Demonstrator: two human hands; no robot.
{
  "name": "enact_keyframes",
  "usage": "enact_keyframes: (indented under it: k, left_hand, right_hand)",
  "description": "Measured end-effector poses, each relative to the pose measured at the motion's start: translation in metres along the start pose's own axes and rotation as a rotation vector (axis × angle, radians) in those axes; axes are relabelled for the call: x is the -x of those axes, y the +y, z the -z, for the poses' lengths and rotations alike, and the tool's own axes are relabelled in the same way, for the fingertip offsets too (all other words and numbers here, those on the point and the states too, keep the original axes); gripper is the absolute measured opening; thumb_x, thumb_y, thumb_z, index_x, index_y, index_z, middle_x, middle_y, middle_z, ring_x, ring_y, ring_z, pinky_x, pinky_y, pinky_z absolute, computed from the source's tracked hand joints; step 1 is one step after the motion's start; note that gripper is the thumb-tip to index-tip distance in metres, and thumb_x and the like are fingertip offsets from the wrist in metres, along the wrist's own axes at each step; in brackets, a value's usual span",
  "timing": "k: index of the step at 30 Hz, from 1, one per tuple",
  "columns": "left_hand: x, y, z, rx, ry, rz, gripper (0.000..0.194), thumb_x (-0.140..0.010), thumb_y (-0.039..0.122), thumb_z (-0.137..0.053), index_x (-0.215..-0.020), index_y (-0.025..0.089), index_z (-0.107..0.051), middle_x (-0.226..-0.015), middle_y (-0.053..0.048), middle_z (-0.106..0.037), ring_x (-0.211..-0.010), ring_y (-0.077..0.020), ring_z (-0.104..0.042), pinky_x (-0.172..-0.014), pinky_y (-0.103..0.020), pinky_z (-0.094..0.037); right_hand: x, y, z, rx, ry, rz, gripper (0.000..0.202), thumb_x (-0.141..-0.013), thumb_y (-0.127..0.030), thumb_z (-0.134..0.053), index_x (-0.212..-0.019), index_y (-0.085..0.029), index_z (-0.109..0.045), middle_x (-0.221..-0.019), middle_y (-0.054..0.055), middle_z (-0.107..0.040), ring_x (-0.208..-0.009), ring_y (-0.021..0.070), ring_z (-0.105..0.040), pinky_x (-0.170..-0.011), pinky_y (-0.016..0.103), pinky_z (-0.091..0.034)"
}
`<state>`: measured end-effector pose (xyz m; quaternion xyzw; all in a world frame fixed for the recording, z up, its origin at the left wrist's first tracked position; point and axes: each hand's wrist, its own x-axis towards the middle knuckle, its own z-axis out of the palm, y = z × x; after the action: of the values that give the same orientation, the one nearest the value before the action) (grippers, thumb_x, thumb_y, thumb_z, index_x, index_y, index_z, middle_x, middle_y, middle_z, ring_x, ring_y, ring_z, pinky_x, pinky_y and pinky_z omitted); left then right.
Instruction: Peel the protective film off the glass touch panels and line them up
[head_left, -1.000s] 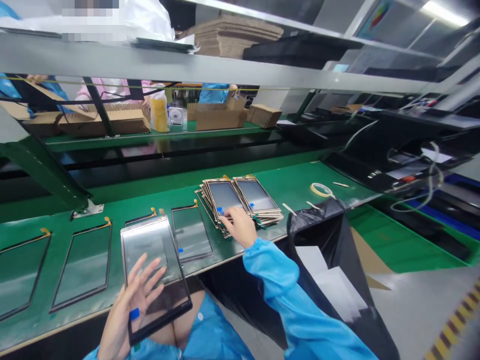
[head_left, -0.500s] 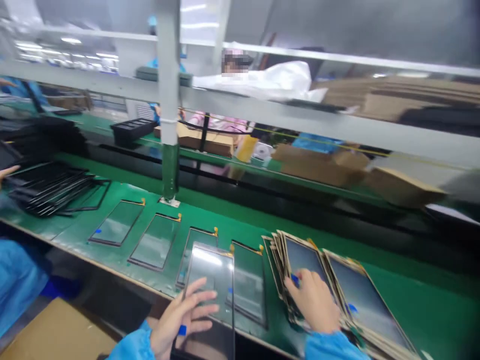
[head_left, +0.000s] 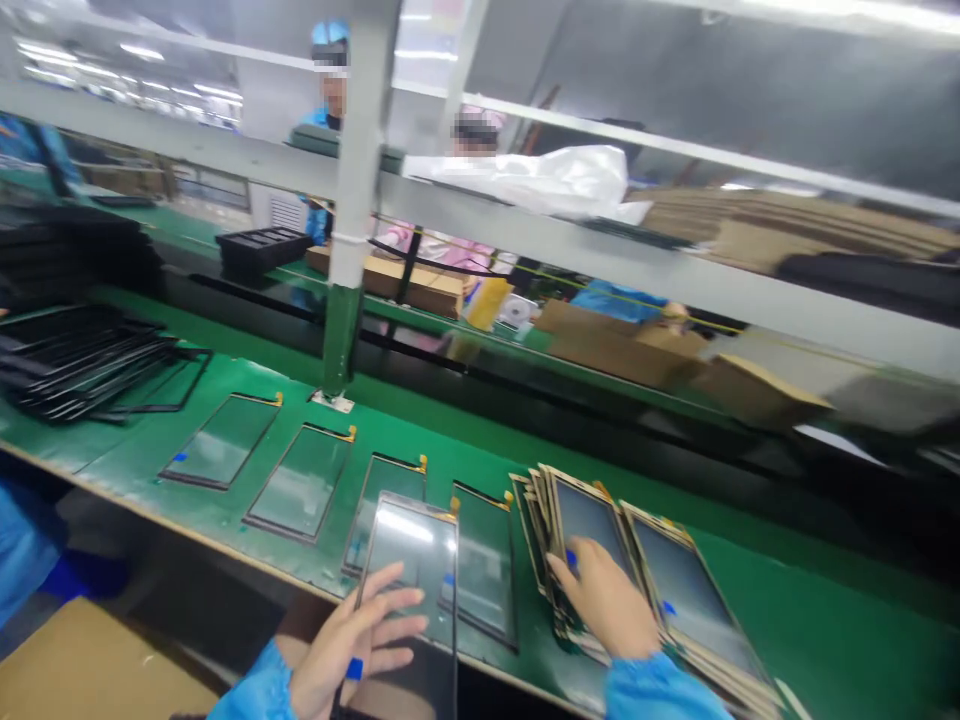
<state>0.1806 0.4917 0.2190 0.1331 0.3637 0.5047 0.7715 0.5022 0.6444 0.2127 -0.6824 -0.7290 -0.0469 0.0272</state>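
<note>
My left hand (head_left: 364, 625) holds a clear touch-screen glass panel (head_left: 420, 530) with a dark border and an orange connector tab, tilted up over the table's front edge. Its fingers are spread across the lower left of the glass, near a blue tab (head_left: 355, 668). My right hand (head_left: 611, 605) is at the left stack of light-edged panels (head_left: 592, 515), fingers curled and pinched at a blue pull tab (head_left: 572, 556) on the top one. To its right leans a second stack of such panels (head_left: 697, 580). Several glass panels (head_left: 304, 485) lie in a row on the green table.
Black frames (head_left: 82, 365) are piled at the left of the green table (head_left: 840, 620). A post (head_left: 345, 320) rises behind the row. A cardboard box (head_left: 97, 665) sits below the front edge. Another person's blue sleeve (head_left: 26, 540) shows at left; co-workers are across the bench.
The view has shifted slightly, so the things on the table appear a little further left. Both hands keep nearly the same place and hold relative to the panels.
</note>
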Motion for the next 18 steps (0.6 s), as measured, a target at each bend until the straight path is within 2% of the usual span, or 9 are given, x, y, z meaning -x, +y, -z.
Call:
enact_keyframes:
  k: [2,4,8,10,12,15,18]
  left_hand:
    - [0.000,0.001,0.002,-0.022,-0.027,0.012,0.047,-0.088,0.036,-0.055,-0.133,0.024,-0.048,-0.132,-0.012,-0.057,-0.116,-0.0261,-0.058,-0.091,-0.035,-0.044]
    - [-0.001,0.002,0.007,-0.031,-0.059,0.022,0.048,-0.089,0.037,-0.054,-0.135,0.025,-0.045,-0.136,-0.012,-0.054,-0.120,-0.0267,-0.055,-0.094,-0.035,-0.042]
    - [-0.007,-0.001,0.024,-0.015,-0.052,0.064,0.065,-0.085,0.040,-0.059,-0.144,0.029,-0.033,-0.139,-0.011,-0.051,-0.121,-0.0272,-0.054,-0.092,-0.035,-0.044]
    - [-0.011,-0.003,0.033,-0.006,-0.031,0.079,0.075,-0.083,0.040,-0.062,-0.147,0.032,-0.024,-0.138,-0.010,-0.052,-0.120,-0.0270,-0.055,-0.089,-0.034,-0.046]
    - [-0.015,-0.004,0.040,0.002,-0.029,0.091,0.080,-0.082,0.040,-0.063,-0.148,0.034,-0.018,-0.138,-0.009,-0.053,-0.120,-0.0267,-0.055,-0.088,-0.033,-0.047]
    - [-0.020,-0.002,0.047,0.005,-0.057,0.107,0.081,-0.082,0.039,-0.064,-0.148,0.036,-0.017,-0.137,-0.008,-0.053,-0.120,-0.0270,-0.055,-0.088,-0.032,-0.047]
    - [-0.022,-0.001,0.053,-0.005,-0.087,0.120,0.080,-0.083,0.039,-0.062,-0.148,0.038,-0.016,-0.137,-0.007,-0.054,-0.122,-0.0265,-0.054,-0.089,-0.032,-0.046]
  right_hand:
    - [0.000,-0.014,0.011,0.041,-0.042,-0.029,0.026,-0.092,-0.030,-0.042,-0.106,-0.014,-0.056,-0.112,0.013,-0.059,-0.100,0.0260,-0.059,-0.082,0.035,-0.044]
    - [-0.006,-0.014,0.018,0.030,-0.076,-0.068,0.025,-0.094,-0.028,-0.039,-0.109,-0.015,-0.056,-0.112,0.011,-0.059,-0.100,0.0235,-0.058,-0.083,0.032,-0.042]
    - [-0.026,0.021,0.016,-0.029,-0.087,-0.253,0.032,-0.094,-0.037,-0.046,-0.115,-0.014,-0.056,-0.118,0.014,-0.056,-0.108,0.0257,-0.053,-0.086,0.033,-0.040]
    - [-0.037,0.043,0.013,-0.065,-0.095,-0.353,0.033,-0.094,-0.037,-0.048,-0.110,-0.011,-0.058,-0.114,0.016,-0.057,-0.107,0.0265,-0.053,-0.085,0.034,-0.041]
    - [-0.048,0.061,0.010,-0.121,-0.122,-0.412,0.030,-0.093,-0.035,-0.049,-0.105,-0.010,-0.060,-0.105,0.014,-0.060,-0.100,0.0228,-0.056,-0.083,0.032,-0.042]
    - [-0.065,0.077,0.008,-0.195,-0.174,-0.457,0.028,-0.092,-0.037,-0.054,-0.104,-0.012,-0.059,-0.101,0.008,-0.061,-0.091,0.0182,-0.058,-0.082,0.033,-0.046]
    - [-0.080,0.084,0.007,-0.238,-0.233,-0.501,0.030,-0.091,-0.040,-0.057,-0.101,-0.012,-0.059,-0.101,0.006,-0.060,-0.091,0.0184,-0.059,-0.082,0.037,-0.049]
